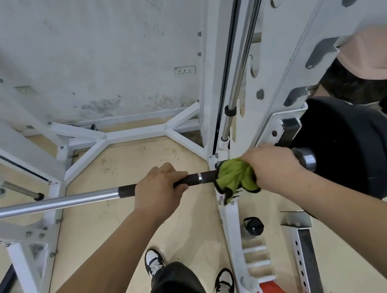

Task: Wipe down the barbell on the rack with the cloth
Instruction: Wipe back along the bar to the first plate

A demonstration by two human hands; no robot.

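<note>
Lime-green cloth, edged in black, is shown bunched around the barbell and clasped there by the right hand, whose fingers are curled over the fabric and the shaft beneath it. The cloth is located near the right end of the bar, between a dark grip section and the chrome collar, just beside an upright of the white rack. The left hand is seen closed around the dark grip section, a little to the left of the cloth and apart from it. The barbell is oriented horizontally across the view, its bare chrome length extending to the left edge. A black weight plate is carried on the right sleeve, outside the collar. On the pale floor below, a dark-capped bottle is placed beside the rack base, and two black-and-white shoes are visible under the arms. A stained white wall with two sockets is seen behind the frame.
</note>
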